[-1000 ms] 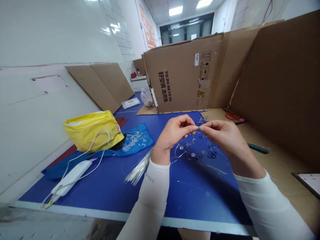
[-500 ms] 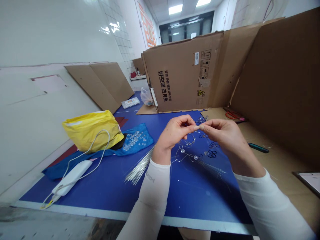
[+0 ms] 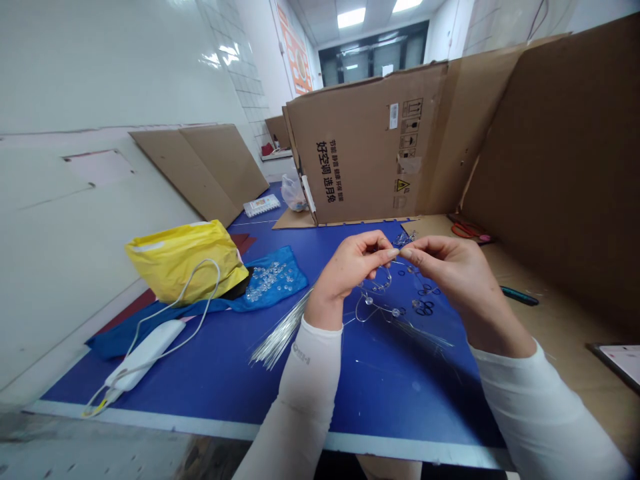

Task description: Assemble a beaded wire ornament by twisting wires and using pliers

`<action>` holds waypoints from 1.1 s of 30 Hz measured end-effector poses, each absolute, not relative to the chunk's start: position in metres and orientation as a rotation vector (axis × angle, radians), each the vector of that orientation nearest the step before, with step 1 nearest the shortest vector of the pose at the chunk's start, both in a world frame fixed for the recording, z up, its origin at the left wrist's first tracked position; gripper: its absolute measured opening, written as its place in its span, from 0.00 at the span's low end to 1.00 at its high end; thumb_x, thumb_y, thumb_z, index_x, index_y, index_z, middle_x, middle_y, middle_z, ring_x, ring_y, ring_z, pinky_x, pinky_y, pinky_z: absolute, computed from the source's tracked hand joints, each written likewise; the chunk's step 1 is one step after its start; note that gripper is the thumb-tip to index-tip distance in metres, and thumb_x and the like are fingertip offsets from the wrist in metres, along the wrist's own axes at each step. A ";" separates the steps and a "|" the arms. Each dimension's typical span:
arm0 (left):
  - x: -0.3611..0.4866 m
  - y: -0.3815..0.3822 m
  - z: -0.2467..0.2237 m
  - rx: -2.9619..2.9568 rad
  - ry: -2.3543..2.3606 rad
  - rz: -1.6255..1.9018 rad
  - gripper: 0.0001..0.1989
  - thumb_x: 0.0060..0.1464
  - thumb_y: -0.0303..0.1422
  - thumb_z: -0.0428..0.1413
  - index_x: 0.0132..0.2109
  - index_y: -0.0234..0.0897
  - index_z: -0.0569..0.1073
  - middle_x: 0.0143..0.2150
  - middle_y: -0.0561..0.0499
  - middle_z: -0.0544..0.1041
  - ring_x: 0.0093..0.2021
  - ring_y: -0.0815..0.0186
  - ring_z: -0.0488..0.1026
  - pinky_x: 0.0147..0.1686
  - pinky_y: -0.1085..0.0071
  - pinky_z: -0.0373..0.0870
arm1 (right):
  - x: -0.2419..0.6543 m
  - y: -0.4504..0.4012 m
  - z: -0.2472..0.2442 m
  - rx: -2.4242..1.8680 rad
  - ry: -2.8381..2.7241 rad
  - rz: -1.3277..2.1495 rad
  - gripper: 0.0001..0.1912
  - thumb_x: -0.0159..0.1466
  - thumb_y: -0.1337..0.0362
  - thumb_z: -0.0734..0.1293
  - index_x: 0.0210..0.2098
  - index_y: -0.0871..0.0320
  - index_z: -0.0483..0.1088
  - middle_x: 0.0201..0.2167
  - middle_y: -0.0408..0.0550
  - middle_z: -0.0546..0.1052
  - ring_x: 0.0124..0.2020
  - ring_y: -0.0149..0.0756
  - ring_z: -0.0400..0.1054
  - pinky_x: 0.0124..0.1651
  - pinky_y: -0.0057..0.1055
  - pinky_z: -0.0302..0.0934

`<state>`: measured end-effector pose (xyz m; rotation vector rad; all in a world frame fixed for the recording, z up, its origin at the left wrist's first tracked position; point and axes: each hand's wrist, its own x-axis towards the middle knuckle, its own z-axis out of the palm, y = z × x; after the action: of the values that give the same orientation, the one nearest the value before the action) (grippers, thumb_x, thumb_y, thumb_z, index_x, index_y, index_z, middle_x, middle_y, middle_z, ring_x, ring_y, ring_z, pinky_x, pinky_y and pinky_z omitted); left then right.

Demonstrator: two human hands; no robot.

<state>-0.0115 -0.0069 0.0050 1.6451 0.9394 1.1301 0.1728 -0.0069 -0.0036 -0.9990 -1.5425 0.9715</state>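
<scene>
My left hand (image 3: 356, 263) and my right hand (image 3: 453, 270) meet over the blue table, thumbs and forefingers pinched with the tips almost touching. Between them they hold a thin wire strung with clear beads (image 3: 369, 301), which loops down below the fingers. What exactly lies in each pinch is too small to see. Several black rings (image 3: 425, 307) lie under my right hand. By my left wrist a bundle of fine straight wires (image 3: 283, 332) is spread on the table. Loose clear beads (image 3: 270, 280) rest on a blue bag (image 3: 293, 263) to the left.
A yellow bag (image 3: 185, 263) and a white power strip (image 3: 145, 353) with its cord lie at the left. Cardboard (image 3: 370, 153) stands across the back and right side. Red-handled scissors (image 3: 467, 231), a green-handled tool (image 3: 520, 296) and a phone-like device (image 3: 620, 363) are at the right.
My right hand has drawn slightly right, opening a small gap between the fingertips. The hanging beads have shifted a little to the right.
</scene>
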 end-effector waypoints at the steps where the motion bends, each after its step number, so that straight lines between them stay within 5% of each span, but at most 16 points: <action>1: -0.011 -0.007 0.005 1.651 0.941 1.126 0.19 0.52 0.46 0.67 0.32 0.36 0.71 0.26 0.56 0.71 0.22 0.77 0.61 0.20 0.77 0.58 | 0.173 -0.007 -0.003 -0.999 -1.547 0.967 0.18 0.56 0.47 0.76 0.28 0.56 0.80 0.20 0.44 0.71 0.22 0.30 0.57 0.24 0.30 0.47; 16: -0.013 -0.009 0.003 1.789 0.924 1.075 0.18 0.64 0.46 0.57 0.33 0.36 0.71 0.28 0.54 0.74 0.22 0.77 0.62 0.23 0.76 0.59 | 0.176 -0.004 -0.006 -0.964 -1.590 0.901 0.16 0.57 0.48 0.76 0.28 0.55 0.81 0.27 0.49 0.81 0.29 0.37 0.68 0.33 0.35 0.59; 33: -0.017 -0.008 0.001 1.866 0.968 1.030 0.17 0.68 0.43 0.52 0.37 0.35 0.72 0.29 0.54 0.75 0.21 0.77 0.63 0.24 0.77 0.62 | 0.177 0.000 -0.006 -0.994 -1.629 0.966 0.18 0.56 0.47 0.76 0.28 0.57 0.81 0.23 0.45 0.76 0.23 0.30 0.59 0.25 0.31 0.51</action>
<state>-0.0167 -0.0076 0.0014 1.8658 0.9678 1.0300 0.1772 0.0005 -0.0063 -0.9940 -1.6293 0.9663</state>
